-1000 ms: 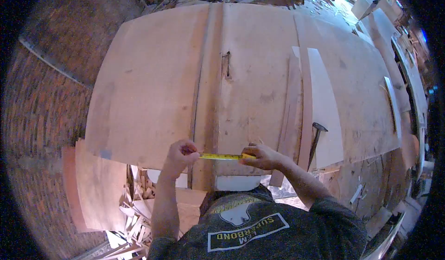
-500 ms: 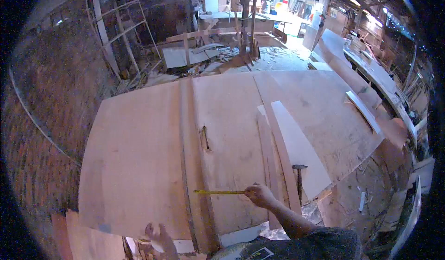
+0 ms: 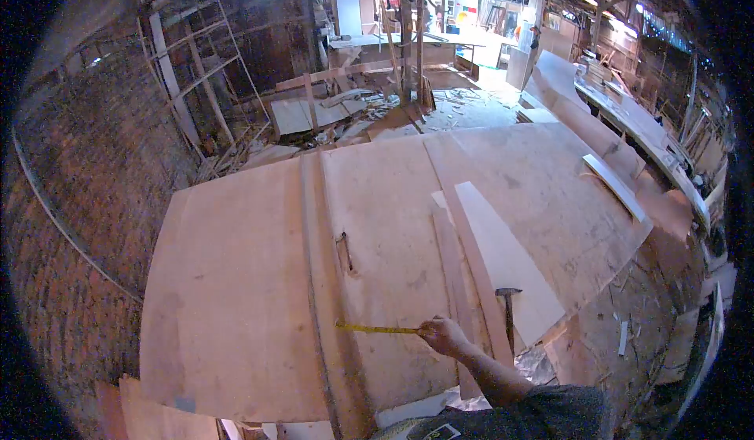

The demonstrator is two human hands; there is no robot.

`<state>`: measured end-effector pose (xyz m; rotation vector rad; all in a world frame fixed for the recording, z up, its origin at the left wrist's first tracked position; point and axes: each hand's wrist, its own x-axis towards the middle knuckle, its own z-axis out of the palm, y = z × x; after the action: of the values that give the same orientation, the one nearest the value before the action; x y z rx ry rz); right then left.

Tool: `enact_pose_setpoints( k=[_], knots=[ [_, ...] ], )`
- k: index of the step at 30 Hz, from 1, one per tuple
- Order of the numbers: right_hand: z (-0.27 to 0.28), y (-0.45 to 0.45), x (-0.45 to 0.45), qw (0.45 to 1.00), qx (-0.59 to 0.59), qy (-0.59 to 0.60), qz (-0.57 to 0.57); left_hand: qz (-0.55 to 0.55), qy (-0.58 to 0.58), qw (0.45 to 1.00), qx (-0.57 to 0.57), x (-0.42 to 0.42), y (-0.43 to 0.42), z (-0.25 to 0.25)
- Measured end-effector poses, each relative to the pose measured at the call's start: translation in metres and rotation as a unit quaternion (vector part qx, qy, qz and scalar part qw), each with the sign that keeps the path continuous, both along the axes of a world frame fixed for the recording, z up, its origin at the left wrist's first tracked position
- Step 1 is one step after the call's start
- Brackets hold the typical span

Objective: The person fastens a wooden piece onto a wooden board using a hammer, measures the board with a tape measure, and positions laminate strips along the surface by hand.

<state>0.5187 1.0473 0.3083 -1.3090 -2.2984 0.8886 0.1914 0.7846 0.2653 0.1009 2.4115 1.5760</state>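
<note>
My right hand (image 3: 442, 335) is closed around one end of a tape measure, whose yellow blade (image 3: 381, 329) sticks out to the left over the plywood. The blade's free end is near a long wooden strip (image 3: 334, 322) that runs front to back across the sheet. To the right of my hand is a hammer (image 3: 509, 314), its dark head lying by a pale tapered board (image 3: 503, 255). Several narrow strips (image 3: 452, 263) lie between them. A slim dark thing (image 3: 346, 251), too small to name, lies beyond the tape. My left hand is out of view.
Large plywood sheets (image 3: 228, 283) cover the work surface before me. A short pale strip (image 3: 613, 185) lies near the right edge. Wood scraps (image 3: 377, 98) litter the floor behind, beside posts (image 3: 406, 40). A long bench (image 3: 644, 126) stands at the right.
My left hand, earlier at the bottom over the plywood edge, has left the view. The camera view has tilted up slightly. My right hand still holds the extended tape measure.
</note>
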Motion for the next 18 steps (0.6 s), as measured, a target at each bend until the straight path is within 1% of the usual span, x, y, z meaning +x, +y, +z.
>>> enact_pose_setpoints(
  k=[3,5,6,8,10,13,16,18],
  knots=[
    [0.014,-0.001,0.006,0.998,0.047,0.004,0.04,-0.002,-0.01,1.0,0.003,0.002,0.009,-0.004],
    [0.004,0.004,0.012,0.998,0.05,-0.009,0.037,-0.002,-0.014,1.0,0.003,0.003,0.014,-0.007],
    [-0.015,0.009,0.017,0.999,0.031,-0.021,0.018,-0.004,-0.017,1.0,0.002,0.004,0.017,-0.008],
    [-0.024,0.014,0.024,0.999,0.008,-0.033,-0.004,-0.006,-0.021,1.0,0.002,0.005,0.021,-0.01],
    [-0.016,0.015,0.028,1.0,0.001,-0.03,-0.008,-0.006,-0.025,1.0,-0.001,0.005,0.025,-0.01],
    [-0.022,0.017,0.035,0.999,0.023,-0.028,-0.001,-0.006,-0.03,1.0,0.002,0.007,0.031,-0.013],
    [-0.019,0.014,0.04,0.998,-0.01,-0.036,-0.044,-0.009,-0.036,0.999,0.005,0.008,0.036,-0.017],
    [-0.02,0.015,0.044,0.999,-0.009,-0.029,-0.038,-0.005,-0.039,0.999,0.008,0.008,0.039,-0.017]
  ],
)
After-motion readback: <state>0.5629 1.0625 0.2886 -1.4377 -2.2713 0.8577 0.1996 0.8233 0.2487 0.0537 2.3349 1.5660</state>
